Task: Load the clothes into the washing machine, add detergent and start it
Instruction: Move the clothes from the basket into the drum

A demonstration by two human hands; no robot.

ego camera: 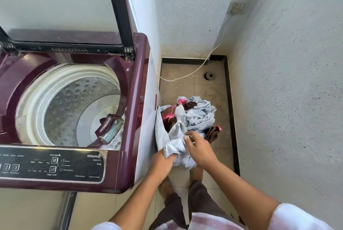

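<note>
A maroon top-loading washing machine (133,99) stands at the left with its glass lid (59,3) raised. Its steel drum (74,103) holds no clothes that I can see. A pile of clothes (194,116), pale blue, pink and brown, lies on the floor to the right of the machine. My left hand (163,161) grips a pale blue garment (176,148) at the near end of the pile, its fingers buried in the cloth. My right hand (200,148) pinches the same garment from the right side.
A black control panel (52,164) runs along the machine's front edge. A worn detergent drawer (111,127) juts into the drum opening. A white cable (194,70) crosses the tiled floor from a wall socket (237,7); a floor drain (209,76) lies near the corner. Walls close in the right side.
</note>
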